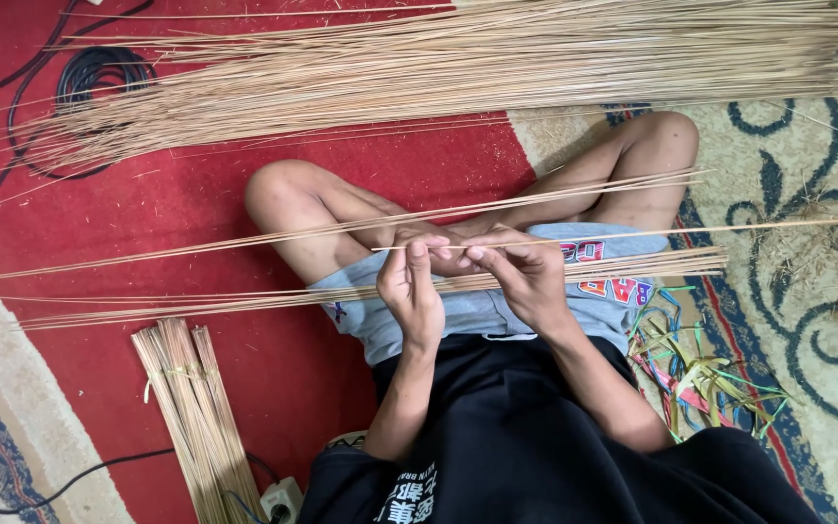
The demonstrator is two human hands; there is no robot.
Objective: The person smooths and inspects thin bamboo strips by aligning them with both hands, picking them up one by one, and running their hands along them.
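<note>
While my left hand [409, 291] and right hand [526, 277] pinch one thin pale straw stick [652, 233] above my lap, more loose sticks [196, 306] cross my knees; a tied stick bundle [196, 408] lies left, tangled coloured strips [700, 378] right; red carpet [196, 204] stays open ahead.

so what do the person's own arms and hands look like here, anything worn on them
Both the left hand and the right hand are bare: no gloves, and no rings, watch or bands that I can make out. The forearms are uncovered too. A black short-sleeved top ends above the elbows, with small white print near its lower edge on the left side.
</note>
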